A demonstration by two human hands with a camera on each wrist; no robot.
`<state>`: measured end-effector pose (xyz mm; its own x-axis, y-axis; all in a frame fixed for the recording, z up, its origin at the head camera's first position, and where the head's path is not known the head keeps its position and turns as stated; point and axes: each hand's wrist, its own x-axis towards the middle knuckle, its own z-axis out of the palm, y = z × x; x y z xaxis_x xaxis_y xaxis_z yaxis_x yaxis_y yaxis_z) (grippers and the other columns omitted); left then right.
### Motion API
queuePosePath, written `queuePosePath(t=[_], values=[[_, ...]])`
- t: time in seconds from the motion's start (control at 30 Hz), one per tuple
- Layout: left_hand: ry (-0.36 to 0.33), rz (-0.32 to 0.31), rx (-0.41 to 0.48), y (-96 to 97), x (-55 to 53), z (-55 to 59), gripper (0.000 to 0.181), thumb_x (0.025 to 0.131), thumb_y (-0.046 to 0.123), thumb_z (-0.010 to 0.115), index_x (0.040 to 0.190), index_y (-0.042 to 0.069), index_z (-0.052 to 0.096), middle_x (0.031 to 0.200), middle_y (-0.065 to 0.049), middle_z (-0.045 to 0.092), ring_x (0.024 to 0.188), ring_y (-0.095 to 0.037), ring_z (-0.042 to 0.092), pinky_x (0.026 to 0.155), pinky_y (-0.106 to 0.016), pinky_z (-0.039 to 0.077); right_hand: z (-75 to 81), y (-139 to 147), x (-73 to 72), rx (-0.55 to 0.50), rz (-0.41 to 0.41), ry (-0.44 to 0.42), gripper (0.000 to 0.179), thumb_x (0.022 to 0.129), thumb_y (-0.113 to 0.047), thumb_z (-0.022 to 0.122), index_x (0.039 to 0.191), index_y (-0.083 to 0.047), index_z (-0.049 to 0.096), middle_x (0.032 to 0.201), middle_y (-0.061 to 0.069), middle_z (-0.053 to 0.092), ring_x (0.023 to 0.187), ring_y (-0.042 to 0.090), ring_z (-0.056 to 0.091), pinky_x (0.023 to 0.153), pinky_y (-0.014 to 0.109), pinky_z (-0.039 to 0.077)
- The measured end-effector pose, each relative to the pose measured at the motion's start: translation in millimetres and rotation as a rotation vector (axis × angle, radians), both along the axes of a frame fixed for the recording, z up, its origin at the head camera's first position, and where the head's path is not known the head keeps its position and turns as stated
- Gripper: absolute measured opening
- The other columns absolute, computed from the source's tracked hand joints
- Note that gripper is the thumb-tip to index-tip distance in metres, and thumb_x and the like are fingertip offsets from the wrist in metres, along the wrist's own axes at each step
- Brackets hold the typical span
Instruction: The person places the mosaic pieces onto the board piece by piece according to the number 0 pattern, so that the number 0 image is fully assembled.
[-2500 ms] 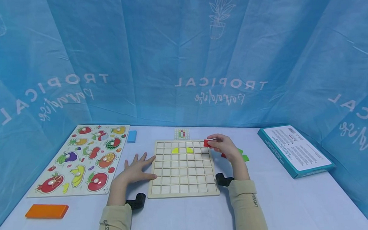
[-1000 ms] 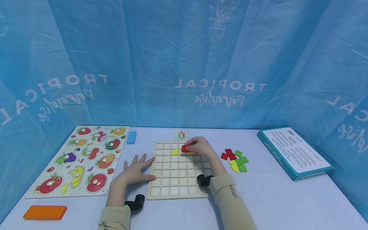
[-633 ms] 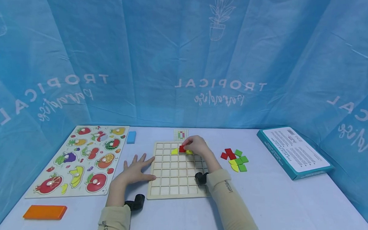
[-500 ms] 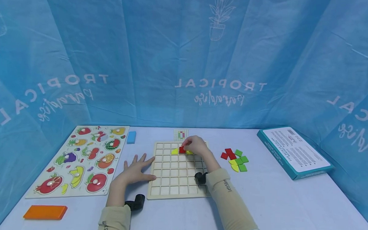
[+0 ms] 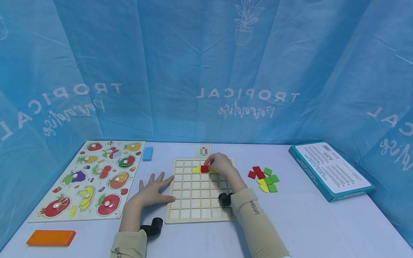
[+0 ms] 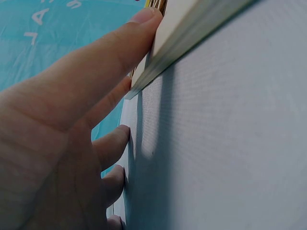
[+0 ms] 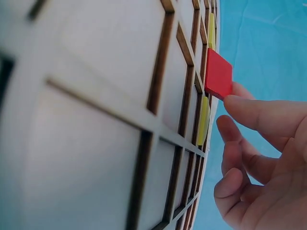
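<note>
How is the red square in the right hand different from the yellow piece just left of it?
The red square has straight sides, but the yellow piece has a curved one. The right hand pinches the red square, while no hand touches the yellow piece. In the right wrist view, the red square tips up from the grid board, while the yellow piece lies flat in it. Both are thin, brightly coloured tiles.

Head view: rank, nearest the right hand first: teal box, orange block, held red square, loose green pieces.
1. Held red square, immediately left.
2. Loose green pieces, to the right.
3. Teal box, farther right.
4. Orange block, far left.
</note>
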<state>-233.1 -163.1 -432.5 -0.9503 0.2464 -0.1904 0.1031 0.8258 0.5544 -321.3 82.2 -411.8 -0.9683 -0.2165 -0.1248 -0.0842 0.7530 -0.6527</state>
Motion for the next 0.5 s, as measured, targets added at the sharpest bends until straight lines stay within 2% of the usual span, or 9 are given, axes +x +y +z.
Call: queuePosePath(t=[0.23,0.5], values=[[0.007,-0.004,0.002,0.5,0.7,1.7,0.086,0.073,0.046,0.072,0.142,0.010,0.037,0.149,-0.027,0.017,0.135,-0.052,-0.002,0.099,-0.071,-0.008,-1.3,0.3,-0.4,0.045,0.010,-0.032,0.017,0.083,-0.004,0.065,0.095,-0.012,0.073,0.097,0.007,0.065,0.082,0.018,0.055,0.071,0.031,0.047],[0.006,-0.001,0.003,0.3,1.1,1.5,0.086,0.073,0.047,0.072,0.142,0.010,0.036,0.149,-0.027,0.017,0.135,-0.051,-0.003,0.100,-0.070,-0.009,-1.4,1.7,0.2,0.030,0.012,-0.044,0.021,0.083,-0.002,0.064,0.100,-0.010,0.072,0.105,0.009,0.065,0.084,0.019,0.054,0.072,0.031,0.048]])
